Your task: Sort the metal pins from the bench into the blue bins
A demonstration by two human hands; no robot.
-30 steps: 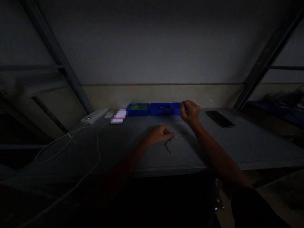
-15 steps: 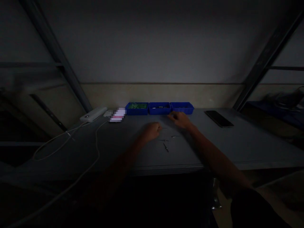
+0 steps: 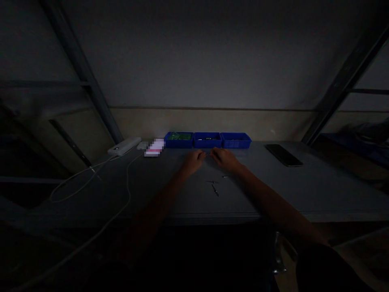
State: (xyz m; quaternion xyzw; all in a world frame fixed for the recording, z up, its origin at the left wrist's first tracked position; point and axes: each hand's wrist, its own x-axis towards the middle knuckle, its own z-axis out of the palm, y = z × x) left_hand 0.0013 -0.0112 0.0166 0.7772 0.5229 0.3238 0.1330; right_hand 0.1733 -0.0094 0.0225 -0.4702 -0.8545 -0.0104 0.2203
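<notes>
My left hand and my right hand face each other just in front of the blue bins, fingers closed. A thin metal piece spans the small gap between the fingertips, its left end pinched by my left hand. Its right end meets my right fingers, which hide whatever else they pinch. Nearer to me on the table lie several slim metal parts: one short rod, one with a thicker middle, and a slanted one. The dim light blurs their details.
Along the wall stand a blue bin with green bags, a blue bin with metal parts and a third blue bin. A dark phone lies right; a white power strip, a lit phone and a cable lie left.
My right hand has come back from the right bin toward my left hand. My left hand has risen slightly, and the fingertips now meet around the thin metal piece. The view has shifted slightly.
</notes>
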